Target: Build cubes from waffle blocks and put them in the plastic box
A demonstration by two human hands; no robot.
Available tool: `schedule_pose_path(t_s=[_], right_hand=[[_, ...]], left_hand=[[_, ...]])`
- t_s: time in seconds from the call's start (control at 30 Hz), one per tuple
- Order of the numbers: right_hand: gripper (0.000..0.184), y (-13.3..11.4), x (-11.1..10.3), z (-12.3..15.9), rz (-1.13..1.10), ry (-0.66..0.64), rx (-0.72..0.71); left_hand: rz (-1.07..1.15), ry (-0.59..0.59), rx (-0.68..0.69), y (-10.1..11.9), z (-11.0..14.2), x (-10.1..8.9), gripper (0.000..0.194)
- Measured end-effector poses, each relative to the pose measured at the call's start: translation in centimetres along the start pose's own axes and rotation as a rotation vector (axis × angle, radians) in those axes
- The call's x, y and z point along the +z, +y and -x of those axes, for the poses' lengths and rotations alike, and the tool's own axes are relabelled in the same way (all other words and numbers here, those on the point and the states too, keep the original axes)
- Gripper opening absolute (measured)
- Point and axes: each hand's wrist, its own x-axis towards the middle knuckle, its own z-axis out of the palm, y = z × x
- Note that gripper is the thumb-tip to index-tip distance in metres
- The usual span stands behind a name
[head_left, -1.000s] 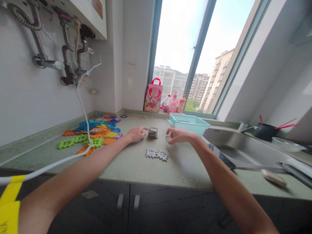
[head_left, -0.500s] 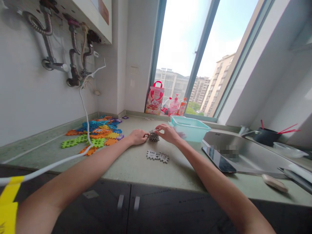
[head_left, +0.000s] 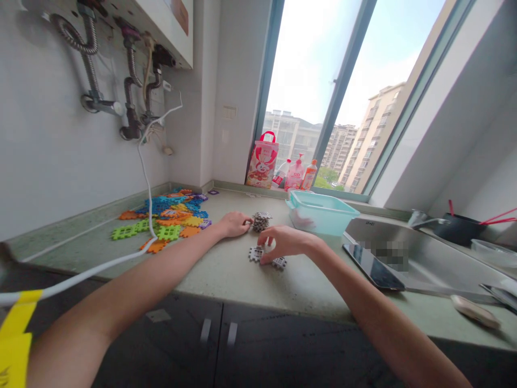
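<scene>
A small stack of grey interlocking puzzle tiles [head_left: 262,221] stands on the counter. My left hand [head_left: 236,224] rests at the stack's left side, fingers loosely curled, thumb and forefinger slightly apart; whether the tips touch the stack is hard to make out. In front of the stack lie two loose grey tiles, a left one [head_left: 254,253] and a right one [head_left: 279,263]. My right hand [head_left: 280,241] is over them, thumb and forefinger spread around the left tile's right part. It covers part of both tiles.
At left lies a heap of coloured puzzle tiles [head_left: 173,213], with a white cable [head_left: 150,215] across it. A teal plastic tub [head_left: 323,213] stands behind my right hand. Further right are a phone [head_left: 371,267], a sink [head_left: 379,237] and a soap-like bar [head_left: 475,311].
My right hand has moved off the stack, toward me, and over the two loose grey tiles. My left hand stays beside the stack. The view has shifted slightly.
</scene>
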Motion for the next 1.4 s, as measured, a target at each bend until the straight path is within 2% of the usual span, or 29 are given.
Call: schedule_pose_path(t_s=[0.17,0.3,0.4,0.57,0.63,0.7,0.87,1.03,1.1,1.2,1.23,1.3,1.4], right_hand=[[0.041,-1.7,1.0,-0.5,0.041,-0.005,-0.038],[0.034,-1.4,0.4,-0.4,0.03,0.127,-0.11],[0.026,0.4,-0.7,-0.4,-0.013,0.31,-0.108],[0.023,4.6,-1.7,-1.6,-0.04,0.622,0.032],[0.024,5.7,-1.6,-2.3,-0.023,0.699,0.098],[0.023,6.2,-1.2,-2.8,0.013,0.711,0.131],[0.022,5.7,-0.3,-3.2,0.167,0.565,0.149],[0.026,4.1,-1.6,-1.8,0.202,0.562,0.142],[0.03,3.0,-2.3,-0.6,0.15,0.394,0.172],[0.048,1.0,-2.3,1.3,0.036,-0.105,0.279],[0.055,0.4,-2.0,1.6,0.039,-0.199,0.304],[0.063,-0.6,-1.3,1.9,0.071,-0.259,0.307],[0.056,-0.9,-0.8,1.4,0.048,-0.197,0.244]], left_hand=[[0.012,-0.003,-0.023,0.1,0.1,-0.2,0.041],[0.062,0.021,-0.037,0.1,0.1,-0.2,0.049],[0.103,0.024,-0.035,0.1,0.2,-0.3,0.062],[0.112,0.028,-0.021,0.2,0.4,-0.4,0.068],[0.111,0.033,-0.015,0.1,0.3,-0.3,0.067],[0.109,0.031,-0.012,-0.1,0.2,-0.1,0.067],[0.111,0.022,0.004,-0.2,0.2,-0.2,0.068],[0.081,0.004,-0.002,0.1,0.5,-0.5,0.067],[0.072,0.003,-0.007,0.0,0.5,-0.5,0.067],[0.073,0.003,-0.013,-0.1,0.4,-0.3,0.067],[0.075,0.003,-0.013,-0.1,0.4,-0.3,0.067],[0.076,0.001,-0.015,-0.1,0.4,-0.4,0.067],[0.081,-0.006,-0.027,0.1,0.4,-0.6,0.067]])
